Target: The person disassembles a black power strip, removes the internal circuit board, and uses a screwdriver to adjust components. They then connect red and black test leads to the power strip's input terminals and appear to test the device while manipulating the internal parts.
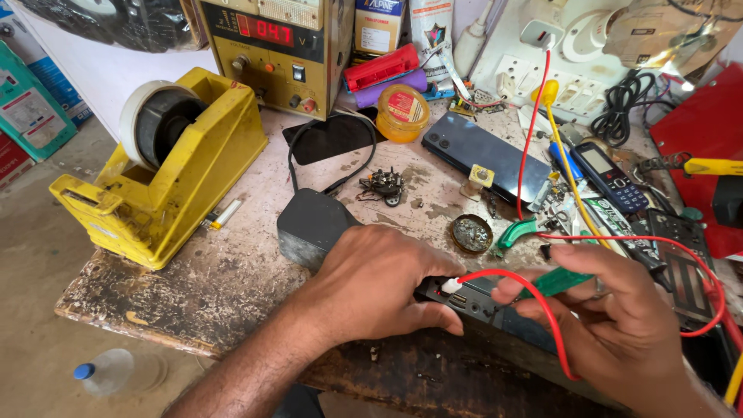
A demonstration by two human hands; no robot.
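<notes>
A black device (495, 310) is pressed down at the near edge of the bench (232, 271) by the left hand (371, 282), its grip closed over the casing. A green clip (553, 282) on a red wire (534, 298) is pinched by the right hand (619, 325), apparently touching the device. A yellow tape dispenser (166, 166) stands far left.

Two hands are seen at the near edge of the bench: one left hand (379, 282) and one right hand (619, 325). Two phones are counted at the far right: one dark smartphone (484, 155) and one keypad phone (610, 176). One yellow tape dispenser (166, 182) is seen at the left, one bench power supply (271, 46) at the far side, one orange round tin (402, 112) beside it, and one plastic bottle (104, 371) on the floor at the near left.
</notes>
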